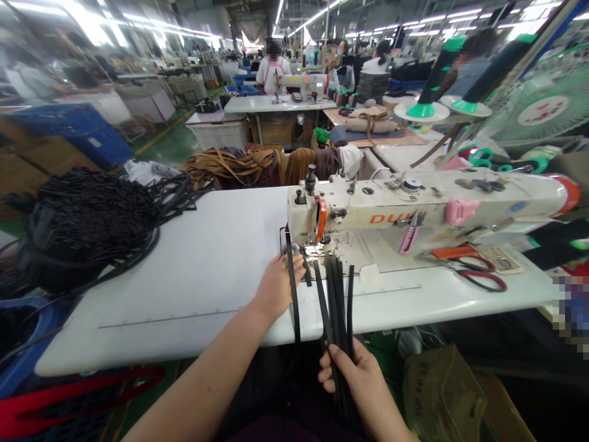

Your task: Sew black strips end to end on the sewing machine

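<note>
My right hand (352, 374) is closed round a bundle of flat black straps (338, 307) below the table's front edge; their upper ends fan out over the tabletop. Close to the needle area of a white sewing machine (368, 209), my left hand (278, 285) has its fingers bent together at a single black strap (293, 288). That strap runs down past the table edge. A short black strap end (307, 275) shows beside the fingertips, near the metal needle plate (315, 250). The left fingertips are partly hidden by the strap.
A big heap of black straps (92, 221) stands at the table's left end. Red-handled scissors (478, 273) lie at the right, below pink thread snips (409, 236). Brown straps (239, 166) hang behind the white table (197, 258). Thread cones (435, 80) stand at back right; people sit farther off.
</note>
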Demonstrator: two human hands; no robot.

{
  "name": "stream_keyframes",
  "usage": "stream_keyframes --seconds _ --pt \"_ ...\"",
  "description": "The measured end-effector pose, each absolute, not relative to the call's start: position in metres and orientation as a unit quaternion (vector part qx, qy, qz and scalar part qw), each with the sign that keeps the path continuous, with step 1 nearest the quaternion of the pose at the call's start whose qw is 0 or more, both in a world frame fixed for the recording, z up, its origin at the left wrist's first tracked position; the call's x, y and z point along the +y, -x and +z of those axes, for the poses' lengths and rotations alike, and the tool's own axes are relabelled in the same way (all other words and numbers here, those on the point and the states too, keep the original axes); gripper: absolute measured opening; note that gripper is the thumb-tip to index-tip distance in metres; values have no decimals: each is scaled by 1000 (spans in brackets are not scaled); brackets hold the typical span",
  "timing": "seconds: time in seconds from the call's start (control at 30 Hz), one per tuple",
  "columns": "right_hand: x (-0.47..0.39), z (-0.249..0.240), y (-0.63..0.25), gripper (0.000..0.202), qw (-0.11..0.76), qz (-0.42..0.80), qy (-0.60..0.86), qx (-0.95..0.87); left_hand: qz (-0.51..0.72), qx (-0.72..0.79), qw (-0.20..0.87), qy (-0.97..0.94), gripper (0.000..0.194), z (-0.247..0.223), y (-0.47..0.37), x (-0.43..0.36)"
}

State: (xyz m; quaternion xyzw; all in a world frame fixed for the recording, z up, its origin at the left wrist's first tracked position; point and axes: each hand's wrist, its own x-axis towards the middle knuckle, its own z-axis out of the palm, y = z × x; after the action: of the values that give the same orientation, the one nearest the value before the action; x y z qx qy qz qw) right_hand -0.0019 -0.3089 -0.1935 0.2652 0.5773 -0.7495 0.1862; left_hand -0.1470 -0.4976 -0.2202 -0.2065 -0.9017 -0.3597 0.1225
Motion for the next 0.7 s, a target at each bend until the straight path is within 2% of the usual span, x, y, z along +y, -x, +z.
stream_keyframes --seconds 0.17,0.4,0.7 --pt "-308 -192 3 57 190 -737 -267 592 -355 -901 130 214 30 -217 147 -497" --pt "-308 -200 1 55 173 -732 -252 609 -353 -900 138 217 29 -216 145 -496" --pt "-310 -203 5 66 165 -735 -253 607 -315 -915 129 218 29 -216 146 -496"
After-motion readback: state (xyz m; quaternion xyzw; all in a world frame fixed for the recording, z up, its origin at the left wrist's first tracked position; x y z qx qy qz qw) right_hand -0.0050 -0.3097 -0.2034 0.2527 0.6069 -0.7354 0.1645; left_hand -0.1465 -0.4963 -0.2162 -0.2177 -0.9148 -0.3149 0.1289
